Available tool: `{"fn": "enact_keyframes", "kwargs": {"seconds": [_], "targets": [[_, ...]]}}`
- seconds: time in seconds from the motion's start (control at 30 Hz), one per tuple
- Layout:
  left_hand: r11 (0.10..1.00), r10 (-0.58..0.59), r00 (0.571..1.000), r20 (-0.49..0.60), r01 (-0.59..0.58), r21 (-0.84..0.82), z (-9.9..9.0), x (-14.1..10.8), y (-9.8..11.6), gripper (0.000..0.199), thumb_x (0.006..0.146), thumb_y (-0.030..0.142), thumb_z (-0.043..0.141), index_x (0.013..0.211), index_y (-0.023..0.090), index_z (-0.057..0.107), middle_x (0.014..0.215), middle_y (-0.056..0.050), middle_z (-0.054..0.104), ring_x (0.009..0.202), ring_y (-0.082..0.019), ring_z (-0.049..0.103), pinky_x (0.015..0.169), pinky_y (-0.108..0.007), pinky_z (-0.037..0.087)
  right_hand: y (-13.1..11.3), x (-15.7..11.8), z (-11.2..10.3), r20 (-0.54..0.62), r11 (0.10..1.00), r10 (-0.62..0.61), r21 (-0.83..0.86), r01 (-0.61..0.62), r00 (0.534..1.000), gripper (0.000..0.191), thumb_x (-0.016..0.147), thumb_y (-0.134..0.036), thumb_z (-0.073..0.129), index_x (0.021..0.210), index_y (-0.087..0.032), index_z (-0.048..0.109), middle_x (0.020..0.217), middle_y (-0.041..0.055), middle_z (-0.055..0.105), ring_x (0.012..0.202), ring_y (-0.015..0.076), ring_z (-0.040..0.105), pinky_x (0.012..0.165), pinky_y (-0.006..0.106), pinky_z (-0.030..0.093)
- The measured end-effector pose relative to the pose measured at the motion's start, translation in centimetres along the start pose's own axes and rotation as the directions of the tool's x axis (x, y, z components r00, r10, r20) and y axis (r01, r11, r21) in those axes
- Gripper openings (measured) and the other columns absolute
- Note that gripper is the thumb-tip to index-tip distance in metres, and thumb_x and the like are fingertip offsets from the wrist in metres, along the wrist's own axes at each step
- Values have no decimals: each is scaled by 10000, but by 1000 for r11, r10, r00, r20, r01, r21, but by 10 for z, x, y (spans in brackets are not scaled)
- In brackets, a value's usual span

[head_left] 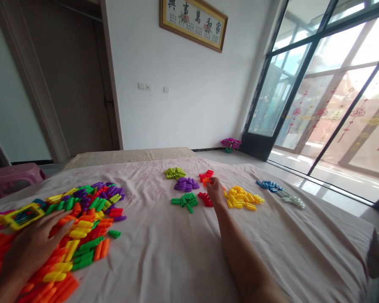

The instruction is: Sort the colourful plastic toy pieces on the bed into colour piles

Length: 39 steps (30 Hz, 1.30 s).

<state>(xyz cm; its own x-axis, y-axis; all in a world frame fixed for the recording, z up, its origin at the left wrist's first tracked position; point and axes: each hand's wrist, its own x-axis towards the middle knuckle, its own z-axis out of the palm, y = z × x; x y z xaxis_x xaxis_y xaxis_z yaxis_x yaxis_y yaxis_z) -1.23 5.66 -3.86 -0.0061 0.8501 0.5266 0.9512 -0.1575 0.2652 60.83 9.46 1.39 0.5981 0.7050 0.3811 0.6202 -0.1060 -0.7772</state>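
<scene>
My left hand [34,242] lies over a big mixed pile of small tube-shaped plastic building pieces [82,233], fingers stretched and apart, touching orange and red ones. At the middle of the cloth, my right hand [215,191] reaches down with bent fingers closed at some orange building pieces [206,181]; the palm hides part of them. Close around it lie a red group [205,199], a yellow heap [242,198], a purple group [186,184], a green group [185,201] and a lime-green group [174,173].
Blue pieces [269,186] and pale clear pieces [291,199] lie farther right on the pinkish cloth [151,252]. A yellow-framed toy [27,216] sits in the left pile. Beyond the bed-like surface are a pink stool [15,179], potted flowers [230,144] and a glass door [265,94].
</scene>
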Motion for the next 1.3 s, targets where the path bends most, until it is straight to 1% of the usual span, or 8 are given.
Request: {"fn": "enact_keyframes", "kwargs": {"seconds": [0.27,0.37,0.63,0.77,0.9,1.03,1.13,1.3], "targets": [[1000,1,999,37,0,-4,-4,1,1,531,899,609,370,1214,262,621,1358,-53,629,1287,-259,551,1141,-431,388,37,12,-20,-34,967,21,-255,-29,999,382,884,-258,530,1229,-179,672,1194,117,692,1080,236,648,904,324,478],[1000,-18,998,54,19,-3,-5,1,2,568,894,624,366,1235,252,627,1361,-56,626,1285,-265,551,1150,-438,375,32,8,-19,-87,969,-18,-246,-4,996,357,906,-241,482,1176,-180,708,1206,123,685,1078,235,646,921,327,475],[999,-14,1000,7,14,-39,-17,-1,21,568,893,603,427,1240,211,647,1353,-81,629,1276,-260,553,1151,-405,364,-13,-20,13,92,941,-303,-129,313,948,269,882,-230,530,1039,-220,748,1042,47,749,973,196,668,891,305,484],[999,-17,1000,-2,17,-33,-29,-2,36,535,917,562,442,1229,190,668,1359,-107,622,1256,-256,570,1121,-384,396,-57,-56,32,334,866,-482,43,498,810,251,868,-183,547,1010,-205,754,987,48,752,884,187,678,835,291,494],[999,-11,999,-41,9,-47,-33,-2,42,509,918,553,458,1214,207,685,1331,-93,643,1244,-256,580,1111,-391,411,-109,-115,40,579,805,-574,272,527,579,255,866,-170,570,1046,-207,748,1027,56,743,870,180,683,807,280,507],[998,-8,998,-65,4,-55,-34,-3,43,476,920,523,471,1214,218,687,1324,-90,650,1236,-254,587,1102,-389,421,-147,-172,54,682,720,-646,393,573,344,329,859,-181,625,1177,-210,705,1136,77,715,1006,208,664,902,319,499],[998,1,997,-73,-6,-66,-34,-2,44,457,922,482,474,1219,204,682,1317,-95,655,1228,-248,592,1103,-378,422,-164,-199,74,684,673,-673,406,618,284,383,833,-147,650,1213,-183,683,1184,98,697,1111,224,623,976,326,460],[998,4,997,-71,-9,-69,-35,-1,45,452,926,464,467,1231,201,670,1317,-95,655,1228,-245,591,1102,-380,421,-176,-226,96,683,641,-670,336,690,290,311,828,-288,713,1135,-236,710,1093,60,712,1022,218,608,925,310,439]]}}
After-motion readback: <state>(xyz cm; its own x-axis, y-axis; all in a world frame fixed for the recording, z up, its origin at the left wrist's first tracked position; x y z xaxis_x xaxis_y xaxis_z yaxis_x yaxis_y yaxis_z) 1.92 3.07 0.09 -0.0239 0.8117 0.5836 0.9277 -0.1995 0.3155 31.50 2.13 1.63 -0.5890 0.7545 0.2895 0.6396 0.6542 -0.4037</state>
